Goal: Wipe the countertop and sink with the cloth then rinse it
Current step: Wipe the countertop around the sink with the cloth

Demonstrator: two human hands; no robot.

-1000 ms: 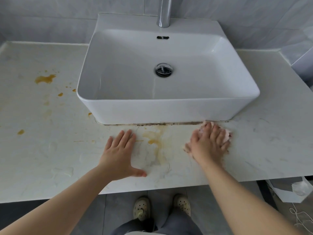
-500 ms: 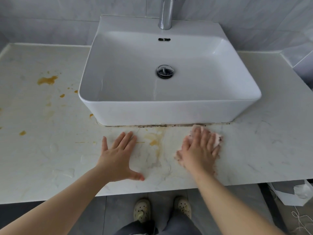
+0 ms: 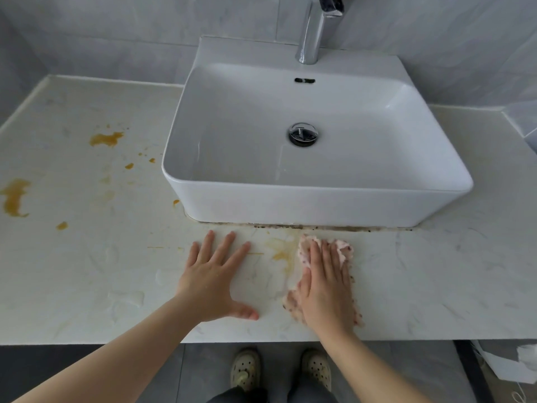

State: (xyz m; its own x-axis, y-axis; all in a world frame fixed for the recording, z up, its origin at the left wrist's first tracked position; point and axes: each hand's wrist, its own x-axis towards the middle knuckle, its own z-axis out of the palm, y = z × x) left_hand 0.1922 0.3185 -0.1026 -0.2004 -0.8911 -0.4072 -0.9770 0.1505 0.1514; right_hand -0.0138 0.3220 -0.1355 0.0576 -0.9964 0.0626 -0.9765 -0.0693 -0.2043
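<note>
Along the front strip of the table (image 3: pixel 436 286), just ahead of the white sink (image 3: pixel 305 205), the right hand (image 3: pixel 322 286) lies flat with straight fingers on a pink speckled cloth (image 3: pixel 341 248) and presses it to the surface. The cloth is crumpled and shows at the fingertips and along both sides of the palm. The left hand (image 3: pixel 212 283) is spread wide, palm down on the bare table just beside it, holding nothing and seemingly bracing.

By my reading the job is at an early stage. A yellow smear (image 3: pixel 282 251) sits between the two hands, touching the cloth's left edge, so it looks like the patch being worked on. To the right of the cloth the marble looks clean. Far more is left on the other side: orange blotches (image 3: pixel 106 139) and smaller drips are scattered over the left half, unwiped. A dark grime line (image 3: pixel 319 227) runs along the foot of the sink. The basin looks dry, with no sign that it has been wiped, and no water runs from the tap (image 3: pixel 315 33) above the drain (image 3: pixel 302 134), so the sink and the rinse are both yet to come
</note>
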